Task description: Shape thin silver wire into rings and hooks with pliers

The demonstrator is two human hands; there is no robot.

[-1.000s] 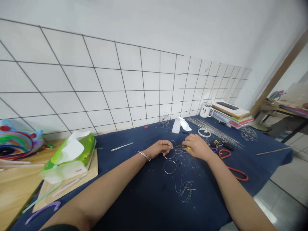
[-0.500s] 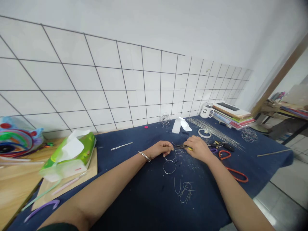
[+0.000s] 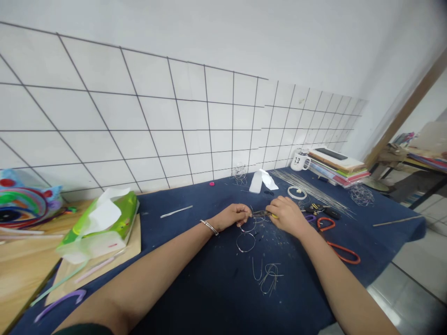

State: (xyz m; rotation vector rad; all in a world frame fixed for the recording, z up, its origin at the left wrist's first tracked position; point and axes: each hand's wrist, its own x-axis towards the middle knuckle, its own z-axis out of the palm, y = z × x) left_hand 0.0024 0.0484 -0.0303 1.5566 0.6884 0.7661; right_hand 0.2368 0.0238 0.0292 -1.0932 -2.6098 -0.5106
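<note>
My left hand (image 3: 234,216) pinches a thin wire loop (image 3: 250,228) between thumb and fingers, above the dark blue cloth. My right hand (image 3: 286,215) is wrapped round a pair of pliers (image 3: 260,213) with yellow on the handle. The jaws point left and meet the wire at my left fingertips; the exact contact is too small to make out. Just below lies a round wire ring (image 3: 246,242) on the cloth. Nearer to me is a small heap of bent wire pieces (image 3: 268,279).
Orange-handled scissors (image 3: 340,251) lie to the right, near dark keys (image 3: 324,211). Behind are a roll of white material (image 3: 296,192), long straight wires (image 3: 314,193), a mug (image 3: 299,161) and stacked books (image 3: 337,166). A green tissue pack (image 3: 122,209) stands left.
The pliers' jaws and the wire at my left fingertips have shifted very slightly. Both hands keep nearly the same place and hold.
</note>
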